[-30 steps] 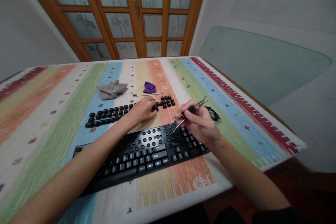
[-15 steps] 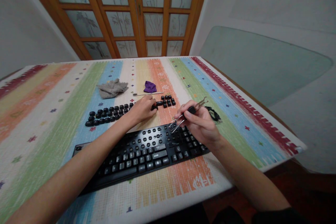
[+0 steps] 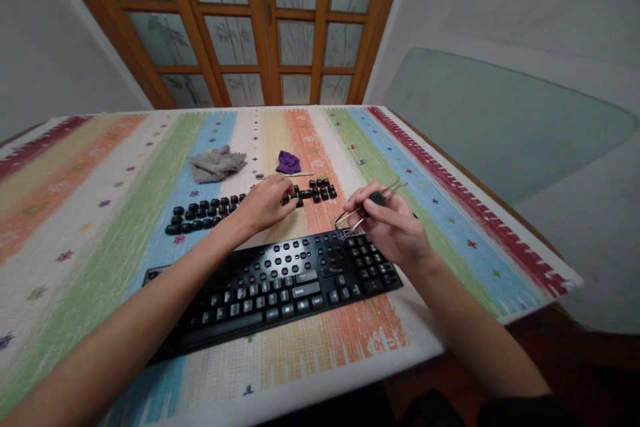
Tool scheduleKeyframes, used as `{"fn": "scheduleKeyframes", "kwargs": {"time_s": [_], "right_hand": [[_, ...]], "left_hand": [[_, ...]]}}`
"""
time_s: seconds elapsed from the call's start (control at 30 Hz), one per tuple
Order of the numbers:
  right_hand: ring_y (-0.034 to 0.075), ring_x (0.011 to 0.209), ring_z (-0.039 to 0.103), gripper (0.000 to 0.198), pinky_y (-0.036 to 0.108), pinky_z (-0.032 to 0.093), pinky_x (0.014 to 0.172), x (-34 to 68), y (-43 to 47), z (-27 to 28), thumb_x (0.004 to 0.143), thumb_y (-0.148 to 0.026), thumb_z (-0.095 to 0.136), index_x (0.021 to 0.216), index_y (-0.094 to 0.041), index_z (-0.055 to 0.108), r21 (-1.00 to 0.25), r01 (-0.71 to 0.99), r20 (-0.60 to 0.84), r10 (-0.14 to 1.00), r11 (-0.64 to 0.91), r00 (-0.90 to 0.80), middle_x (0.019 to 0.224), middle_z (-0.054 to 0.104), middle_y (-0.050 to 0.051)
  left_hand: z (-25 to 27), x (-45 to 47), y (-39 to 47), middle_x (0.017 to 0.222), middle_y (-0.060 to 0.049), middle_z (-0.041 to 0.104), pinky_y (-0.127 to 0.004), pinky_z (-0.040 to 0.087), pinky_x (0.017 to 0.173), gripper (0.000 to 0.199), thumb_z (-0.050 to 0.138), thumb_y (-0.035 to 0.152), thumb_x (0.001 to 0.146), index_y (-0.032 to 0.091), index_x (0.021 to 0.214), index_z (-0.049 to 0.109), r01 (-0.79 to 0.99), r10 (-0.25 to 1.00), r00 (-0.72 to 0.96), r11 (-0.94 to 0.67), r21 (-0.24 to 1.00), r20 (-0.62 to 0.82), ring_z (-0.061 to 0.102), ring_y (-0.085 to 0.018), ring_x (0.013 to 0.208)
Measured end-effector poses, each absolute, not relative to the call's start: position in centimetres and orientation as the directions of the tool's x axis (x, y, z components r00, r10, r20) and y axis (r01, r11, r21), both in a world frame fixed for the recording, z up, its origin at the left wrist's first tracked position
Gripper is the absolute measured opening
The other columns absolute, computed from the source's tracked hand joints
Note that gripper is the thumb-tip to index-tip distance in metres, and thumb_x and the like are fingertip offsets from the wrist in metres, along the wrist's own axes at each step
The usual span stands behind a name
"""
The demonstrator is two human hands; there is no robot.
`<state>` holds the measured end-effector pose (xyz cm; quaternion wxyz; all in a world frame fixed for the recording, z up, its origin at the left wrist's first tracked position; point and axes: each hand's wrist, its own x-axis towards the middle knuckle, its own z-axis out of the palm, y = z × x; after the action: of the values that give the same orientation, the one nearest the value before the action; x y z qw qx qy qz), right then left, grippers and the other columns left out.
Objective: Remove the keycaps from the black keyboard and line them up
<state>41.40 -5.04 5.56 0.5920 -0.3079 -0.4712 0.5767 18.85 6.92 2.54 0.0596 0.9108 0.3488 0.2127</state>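
My right hand [image 3: 393, 223] is closed around the black middle of a wire keycap puller [image 3: 374, 203]. The puller's front wire loops hang above the upper right of a black keyboard [image 3: 300, 273], whose upper rows lack keycaps. Over the loose black keycaps [image 3: 200, 213], laid in rows behind the keyboard, my left hand [image 3: 267, 203] bends its fingers down. A dark keycap shows between its thumb and forefinger. The hand covers the middle part of the rows.
A crumpled grey cloth [image 3: 217, 163] and a folded purple cloth [image 3: 289, 162] lie beyond the keycaps. Close to the purple cloth is a thin stick-like brush [image 3: 300, 175]. The table [image 3: 360, 360] has a striped cover; wood-and-glass doors [image 3: 270, 13] stand behind it.
My right hand with the puller has shifted to the right, off the keyboard's bare keys. My left hand has barely moved, its thumb and forefinger slightly further apart.
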Motion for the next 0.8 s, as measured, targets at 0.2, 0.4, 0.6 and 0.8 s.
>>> {"fn": "scheduleKeyframes", "kwargs": {"time_s": [0.2, 0.4, 0.6, 0.8], "right_hand": [[0.011, 0.069, 0.068, 0.021, 0.024, 0.059, 0.065, 42.2, -4.5, 5.6, 0.078, -0.036, 0.082, 0.086, -0.020, 0.072, -0.941, -0.308, 0.195, 0.969, 0.142, -0.150, 0.087, 0.073, 0.003], [0.015, 0.070, 0.074, 0.024, 0.028, 0.063, 0.066, 41.4, -4.4, 4.4, 0.078, -0.034, 0.084, 0.093, -0.019, 0.071, -0.978, -0.173, 0.167, 0.935, 0.116, -0.314, 0.084, 0.074, 0.004], [0.017, 0.065, 0.075, 0.025, 0.027, 0.063, 0.061, 39.3, -4.9, 4.6, 0.081, -0.033, 0.081, 0.094, -0.017, 0.067, -0.997, -0.015, 0.081, 0.914, 0.082, -0.398, 0.075, 0.073, 0.003], [0.017, 0.070, 0.075, 0.021, 0.028, 0.063, 0.067, 36.0, -5.3, 5.5, 0.084, -0.032, 0.077, 0.094, -0.017, 0.066, -0.986, 0.144, 0.013, 0.887, 0.090, -0.462, 0.078, 0.074, 0.004]], "left_hand": [[4.3, 13.8, 4.5, 0.077, -0.002, 0.052, -0.029, 0.042, 0.068, 0.021, 0.052, 0.029, 0.092, 0.019, 0.074, 0.050, 0.655, 0.697, 0.560, -0.703, 0.275, 0.447, 0.050, -0.016, 0.069], [4.5, 7.2, 1.9, 0.073, -0.002, 0.056, -0.030, 0.042, 0.068, 0.037, 0.048, 0.043, 0.094, 0.019, 0.066, 0.051, 0.714, 0.765, 0.512, -0.632, 0.302, 0.390, 0.052, -0.015, 0.063], [4.5, 1.4, 0.7, 0.071, -0.001, 0.059, -0.029, 0.043, 0.065, 0.028, 0.055, 0.046, 0.089, 0.021, 0.076, 0.055, 0.764, 0.837, 0.387, -0.526, 0.373, 0.386, 0.055, -0.017, 0.063], [3.8, -2.2, 0.2, 0.074, -0.003, 0.063, -0.030, 0.044, 0.066, 0.031, 0.055, 0.049, 0.088, 0.019, 0.079, 0.058, 0.759, 0.881, 0.331, -0.461, 0.460, 0.336, 0.057, -0.018, 0.066]]}}
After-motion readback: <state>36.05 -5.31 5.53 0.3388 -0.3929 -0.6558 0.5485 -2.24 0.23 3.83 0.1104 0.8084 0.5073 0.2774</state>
